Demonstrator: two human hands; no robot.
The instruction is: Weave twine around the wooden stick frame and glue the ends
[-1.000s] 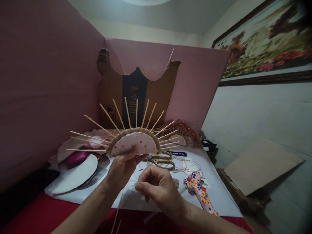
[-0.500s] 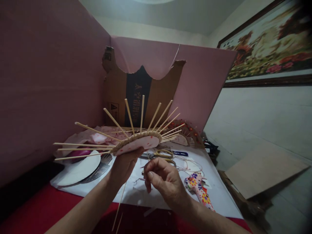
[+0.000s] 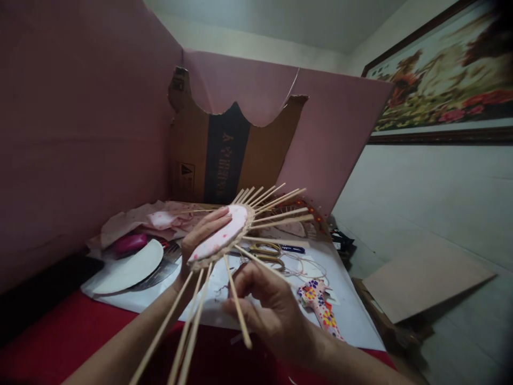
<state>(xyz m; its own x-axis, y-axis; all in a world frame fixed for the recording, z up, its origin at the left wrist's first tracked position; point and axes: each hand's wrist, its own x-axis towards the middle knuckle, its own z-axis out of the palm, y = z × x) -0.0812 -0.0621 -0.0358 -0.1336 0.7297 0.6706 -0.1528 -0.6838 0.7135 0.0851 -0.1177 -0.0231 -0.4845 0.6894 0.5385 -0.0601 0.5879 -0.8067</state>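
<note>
My left hand [image 3: 200, 235] grips a half-round fan piece [image 3: 222, 238] covered in pale dotted fabric, edged with twine, with several wooden skewers [image 3: 276, 206] sticking out around its rim. The piece lies tilted, some skewers pointing toward me and others toward the back. My right hand [image 3: 262, 305] sits just below it with fingers curled and pinched together near one skewer; what it holds is too small to make out.
On the white sheet [image 3: 352, 321] lie scissors [image 3: 266, 254], a flower-patterned glue gun [image 3: 320, 310], thin cord, a white half-disc [image 3: 132, 270], a pink object [image 3: 128, 243] and fabric scraps. A second skewered fan [image 3: 298, 224] stands behind. Pink boards and cardboard [image 3: 224, 155] wall the back.
My left hand has turned the fan piece round, so skewers that pointed left and up now point toward me and to the right. My right hand moved slightly lower and nearer.
</note>
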